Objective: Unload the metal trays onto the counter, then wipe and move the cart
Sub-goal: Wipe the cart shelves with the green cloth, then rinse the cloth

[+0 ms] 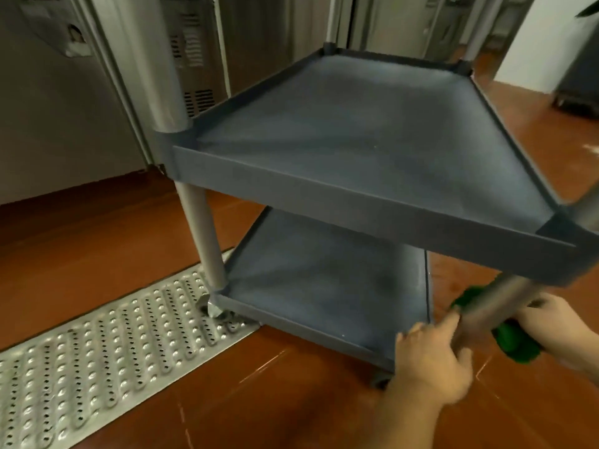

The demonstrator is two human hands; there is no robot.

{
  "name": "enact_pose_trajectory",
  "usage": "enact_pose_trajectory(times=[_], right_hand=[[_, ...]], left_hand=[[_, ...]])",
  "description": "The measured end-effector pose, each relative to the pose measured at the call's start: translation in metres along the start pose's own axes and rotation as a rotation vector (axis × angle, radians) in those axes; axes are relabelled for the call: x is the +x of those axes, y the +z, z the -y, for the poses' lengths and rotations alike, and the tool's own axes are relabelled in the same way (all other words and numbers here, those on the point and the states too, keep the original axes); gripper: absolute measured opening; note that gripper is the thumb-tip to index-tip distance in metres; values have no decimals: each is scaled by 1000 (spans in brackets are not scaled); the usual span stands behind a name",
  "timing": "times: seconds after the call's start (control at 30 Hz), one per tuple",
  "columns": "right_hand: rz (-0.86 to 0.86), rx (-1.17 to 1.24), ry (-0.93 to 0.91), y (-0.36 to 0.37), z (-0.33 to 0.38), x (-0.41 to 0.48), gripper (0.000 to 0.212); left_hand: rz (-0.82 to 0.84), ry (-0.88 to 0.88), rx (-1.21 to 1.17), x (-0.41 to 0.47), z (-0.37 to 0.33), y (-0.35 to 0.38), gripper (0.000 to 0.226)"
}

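Your left hand [431,361] grips the cart's [356,202] near post [492,306]; your right hand [551,322] holds a cloth [515,345] round it. One caster [212,308] sits at the floor grate [97,345]: shove hard and it may catch, jolting the cart.

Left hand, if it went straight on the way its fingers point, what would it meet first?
Likely the cart's metal post, beside the green cloth the right hand holds there; blur hides whether they touch.
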State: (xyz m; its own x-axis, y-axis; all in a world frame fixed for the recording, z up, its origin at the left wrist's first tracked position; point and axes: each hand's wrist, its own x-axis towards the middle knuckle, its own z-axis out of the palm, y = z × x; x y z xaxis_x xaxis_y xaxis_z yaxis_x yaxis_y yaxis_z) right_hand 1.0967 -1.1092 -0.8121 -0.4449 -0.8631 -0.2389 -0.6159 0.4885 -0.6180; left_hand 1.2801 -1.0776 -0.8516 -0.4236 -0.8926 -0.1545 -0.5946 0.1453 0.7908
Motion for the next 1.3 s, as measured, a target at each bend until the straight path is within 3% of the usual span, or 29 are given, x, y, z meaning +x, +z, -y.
enact_pose_trajectory(times=[0.07, 0.13, 0.27, 0.47, 0.63, 0.73, 0.87, 0.97, 1.03, 1.13, 1.23, 1.3], right_hand=[[-22, -67, 54, -7, -22, -3, 5], [-21, -150, 154, -6, -40, -6, 4], [-6, -231, 259, 3, -70, -17, 7], [-146, 41, 421, 8, -74, -54, 23], [-108, 144, 298, 43, -55, -56, 20], [-67, 99, 165, 68, -40, -40, 21], [-67, -290, -136, 98, -33, -14, 35], [-15, -417, -148, 127, -36, -7, 38], [26, -437, -139, 149, -28, -12, 38], [66, -439, -276, 187, 0, -26, 40], [183, -290, -447, 222, 30, -38, 35], [266, -130, -401, 224, 42, -42, 27]], left_hand=[[131, 30, -81, 3, -3, 13, 63], [145, 29, -160, 4, 15, 31, 69], [-223, -116, -138, -20, 102, 18, 56], [-829, -255, -261, -17, 170, -41, 23], [-933, -240, -404, -20, 175, -63, 42], [-845, -162, -359, -14, 186, -82, 54], [-749, -178, -365, -12, 186, -94, 29], [-730, -177, -323, -18, 183, -91, 32], [-698, -144, -303, -21, 181, -84, 35], [-627, -79, -244, -22, 177, -72, 41], [-517, -13, -171, -24, 172, -61, 51], [-445, 15, -141, -27, 165, -55, 53]])
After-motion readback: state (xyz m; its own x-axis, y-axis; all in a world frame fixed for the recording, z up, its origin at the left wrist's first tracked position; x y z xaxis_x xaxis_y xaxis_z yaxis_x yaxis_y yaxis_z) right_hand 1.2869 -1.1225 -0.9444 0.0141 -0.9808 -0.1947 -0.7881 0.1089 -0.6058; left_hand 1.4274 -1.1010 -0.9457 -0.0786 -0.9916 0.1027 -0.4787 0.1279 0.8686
